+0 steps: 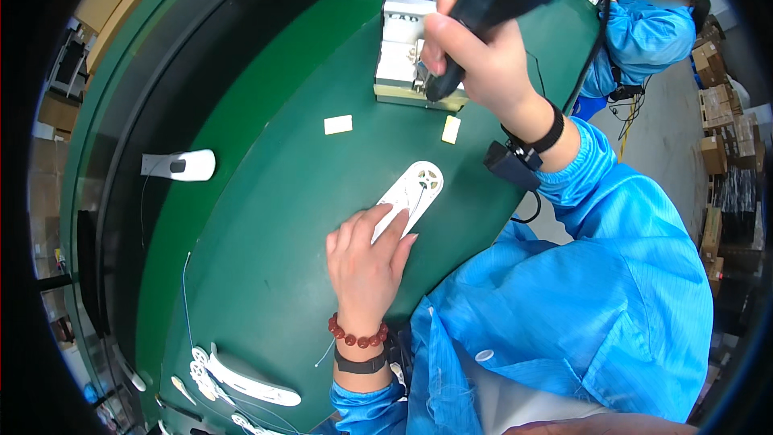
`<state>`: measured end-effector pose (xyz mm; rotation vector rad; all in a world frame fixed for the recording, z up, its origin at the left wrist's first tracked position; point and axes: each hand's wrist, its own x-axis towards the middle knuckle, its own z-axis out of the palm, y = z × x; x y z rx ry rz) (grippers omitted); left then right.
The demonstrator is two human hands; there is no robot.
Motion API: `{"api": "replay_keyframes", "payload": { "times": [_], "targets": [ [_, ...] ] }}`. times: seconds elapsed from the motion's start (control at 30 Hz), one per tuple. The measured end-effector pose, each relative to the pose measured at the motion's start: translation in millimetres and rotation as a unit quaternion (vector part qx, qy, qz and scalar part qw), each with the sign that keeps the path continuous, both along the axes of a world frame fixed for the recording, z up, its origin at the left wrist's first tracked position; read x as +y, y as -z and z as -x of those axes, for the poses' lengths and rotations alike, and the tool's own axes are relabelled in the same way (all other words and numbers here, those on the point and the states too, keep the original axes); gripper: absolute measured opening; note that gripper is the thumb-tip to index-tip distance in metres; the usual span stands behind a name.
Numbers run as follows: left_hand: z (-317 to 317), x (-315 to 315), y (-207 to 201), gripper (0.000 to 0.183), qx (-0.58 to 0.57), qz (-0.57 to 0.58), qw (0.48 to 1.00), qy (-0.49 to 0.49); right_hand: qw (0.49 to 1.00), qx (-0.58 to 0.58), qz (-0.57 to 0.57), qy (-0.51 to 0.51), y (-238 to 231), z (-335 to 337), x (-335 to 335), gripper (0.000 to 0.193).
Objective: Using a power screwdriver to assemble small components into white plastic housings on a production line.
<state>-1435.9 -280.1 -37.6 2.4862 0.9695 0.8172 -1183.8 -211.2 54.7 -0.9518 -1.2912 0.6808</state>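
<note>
My left hand (364,254) rests on a long white plastic housing (417,185) lying on the green table, its fingers spread over the lower part. At the housing's uncovered far end sits a round spoked piece (427,180), with a thin wire running from it under my fingers. My right hand (487,60) is closed around a black power screwdriver (491,8), its narrow end pointing down. The screwdriver is over the front right of a grey metal box, probably a screw feeder (403,40); whether its tip touches the box is hidden.
Two small pale yellow labels (338,124) lie between box and housing. Other white housings (193,166) lie on the conveyor belt to the left and far side. More white parts with wires (250,383) are at lower left. A co-worker in blue (644,36) sits at far right.
</note>
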Motion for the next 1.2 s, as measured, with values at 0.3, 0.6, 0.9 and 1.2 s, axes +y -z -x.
{"api": "replay_keyframes", "payload": {
  "times": [0.3,0.6,0.9,1.2],
  "targets": [
    [13,-3,6,0.04,-0.007,0.014,1.0,-0.01,0.98,0.124,-0.018,-0.153,25,33,-59,0.014],
    [20,-12,0,0.074,0.101,0.083,0.981,-0.14,0.957,0.177,-0.125,-0.19,-27,57,-38,0.011],
    [86,33,0,0.075,0.107,-0.113,0.965,-0.213,0.859,0.277,-0.344,-0.26,-42,95,-13,0.013],
    [61,232,-59,0.068,0.236,-0.308,0.902,-0.186,0.904,0.321,-0.247,-0.139,-55,94,-38,0.015]
  ]
}}
